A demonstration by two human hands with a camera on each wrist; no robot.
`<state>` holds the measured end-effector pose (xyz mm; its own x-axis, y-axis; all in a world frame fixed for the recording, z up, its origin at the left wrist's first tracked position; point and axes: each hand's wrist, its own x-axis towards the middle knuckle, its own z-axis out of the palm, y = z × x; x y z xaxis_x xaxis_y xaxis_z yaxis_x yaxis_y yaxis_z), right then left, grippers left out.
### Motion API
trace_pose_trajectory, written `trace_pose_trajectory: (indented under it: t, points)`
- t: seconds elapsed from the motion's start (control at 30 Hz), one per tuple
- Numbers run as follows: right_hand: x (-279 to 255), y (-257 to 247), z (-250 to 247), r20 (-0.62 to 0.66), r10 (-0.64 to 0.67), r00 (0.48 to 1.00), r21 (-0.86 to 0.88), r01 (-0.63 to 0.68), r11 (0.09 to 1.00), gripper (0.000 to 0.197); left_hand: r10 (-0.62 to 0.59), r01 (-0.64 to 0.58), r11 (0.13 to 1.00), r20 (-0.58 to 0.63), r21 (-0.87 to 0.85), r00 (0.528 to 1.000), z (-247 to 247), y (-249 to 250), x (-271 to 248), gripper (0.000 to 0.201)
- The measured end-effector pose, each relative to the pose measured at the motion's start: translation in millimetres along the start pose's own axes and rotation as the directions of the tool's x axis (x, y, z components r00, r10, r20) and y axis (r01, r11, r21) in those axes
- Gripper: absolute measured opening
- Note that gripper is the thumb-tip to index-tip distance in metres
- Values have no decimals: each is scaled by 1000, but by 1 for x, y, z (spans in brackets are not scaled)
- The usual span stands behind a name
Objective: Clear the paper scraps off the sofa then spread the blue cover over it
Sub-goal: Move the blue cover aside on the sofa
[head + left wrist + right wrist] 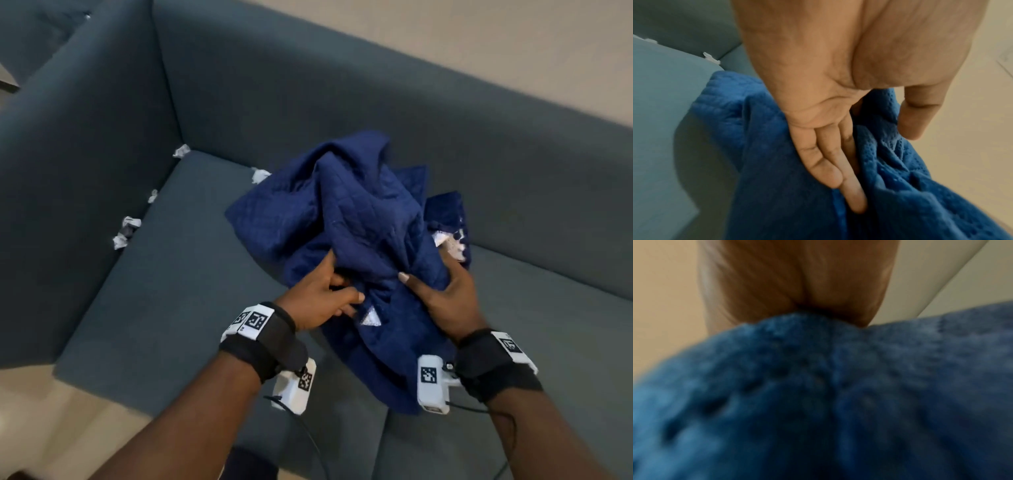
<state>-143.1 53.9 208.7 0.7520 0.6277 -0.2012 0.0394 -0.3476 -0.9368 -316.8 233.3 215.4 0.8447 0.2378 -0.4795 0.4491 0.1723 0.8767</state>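
- Head view: bunched blue cover (359, 212) lies on sofa (178, 301) seat; paper scraps (127, 232) line the armrest seam;
- left hand (320, 296): fingers straight, tucked into a cover fold;
- right hand (442, 291): grasps the cover

The cover (359, 212) is deep navy with quilted stitching, the sofa (171, 274) plain grey-blue, the paper scraps (126, 233) white, the wristbands (263, 342) black with black-and-white coded tags (429, 375).

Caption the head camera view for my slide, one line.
Left hand presses into and right hand grips the bunched blue cover on the sofa; paper scraps lie by the armrest.
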Motion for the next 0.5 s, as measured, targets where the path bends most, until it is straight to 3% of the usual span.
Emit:
trace_pose_trajectory:
  t: [0.1, 0.2, 0.37, 0.5]
  points:
    - [-32, 12, -61, -77, -3, 997, -134, -8, 991, 38, 33, -31, 994, -11, 102, 999, 50, -4, 1, 64]
    - [-61, 29, -122, -170, 1, 985, -276, -49, 960, 34, 14, -8, 988, -34, 153, 999, 93, -12, 5, 55]
    - [-94, 68, -205, -376, 97, 921, -417, -262, 870, 32, -44, 53, 991, -77, 120, 996, 154, -19, 22, 26]
    - [-98, 102, -246, -402, 247, 882, -460, -428, 778, 46, -52, 64, 983, -71, 174, 996, 188, -28, 35, 18]
